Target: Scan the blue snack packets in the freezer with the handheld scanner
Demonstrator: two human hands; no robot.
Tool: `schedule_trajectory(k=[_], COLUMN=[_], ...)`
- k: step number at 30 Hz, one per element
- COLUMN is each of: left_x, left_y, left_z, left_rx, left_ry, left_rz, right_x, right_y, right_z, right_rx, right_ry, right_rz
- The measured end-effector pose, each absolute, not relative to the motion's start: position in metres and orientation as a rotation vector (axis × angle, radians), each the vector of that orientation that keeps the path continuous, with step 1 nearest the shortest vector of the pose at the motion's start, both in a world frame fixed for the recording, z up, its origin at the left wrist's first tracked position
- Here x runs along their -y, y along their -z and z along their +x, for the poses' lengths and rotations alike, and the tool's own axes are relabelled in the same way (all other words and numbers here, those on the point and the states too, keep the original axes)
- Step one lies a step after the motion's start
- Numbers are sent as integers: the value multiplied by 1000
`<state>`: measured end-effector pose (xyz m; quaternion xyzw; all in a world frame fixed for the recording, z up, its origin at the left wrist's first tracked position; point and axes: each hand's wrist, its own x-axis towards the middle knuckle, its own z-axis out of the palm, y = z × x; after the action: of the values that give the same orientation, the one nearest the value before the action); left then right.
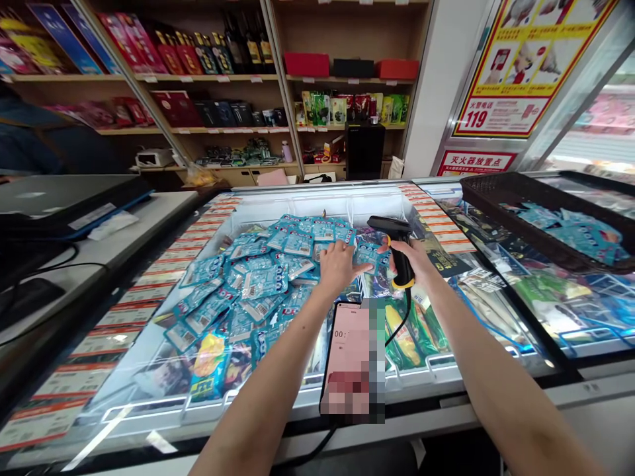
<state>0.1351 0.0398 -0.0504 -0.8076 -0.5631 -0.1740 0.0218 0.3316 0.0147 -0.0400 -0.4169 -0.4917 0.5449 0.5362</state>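
Observation:
My right hand [414, 259] is wrapped round the handle of a black and yellow barcode scanner [389, 228]. The scanner's head points left toward a heap of small blue packets [265, 281], and its cable hangs down from the grip. On the right part of the heap rests my left hand [338, 268], its thumb stretched out to the right and its fingers over the packets. A single blue packet [367, 254] lies between both hands. In front of them a phone [344, 357] showing a timer lies on the freezer, partly blurred out.
The packets lie on a glass-topped chest freezer [163, 390] with strips of price labels [119, 317]. A dark basket [496, 192] at the right holds more blue packets. Black equipment [64, 198] stands on a left counter. Stocked shelves [213, 78] and a person's sleeve [34, 135] are behind.

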Motion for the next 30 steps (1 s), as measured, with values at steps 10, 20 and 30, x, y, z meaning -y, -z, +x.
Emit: schedule_trajectory(k=[10,20,30], left_x=[-44,-34,-51], left_y=[46,48,46], left_z=[123,138,123], left_rx=[1832,1797,1869], left_ry=[567,610,455], left_rz=[-2686,-2555,-2571], right_x=[-11,-5,-6], right_y=[41,35,34], right_z=[329,324,325], right_rx=[1197,1248,1226], right_ry=[-1316,-1316,-1338], right_rz=[-979,-1000,-996])
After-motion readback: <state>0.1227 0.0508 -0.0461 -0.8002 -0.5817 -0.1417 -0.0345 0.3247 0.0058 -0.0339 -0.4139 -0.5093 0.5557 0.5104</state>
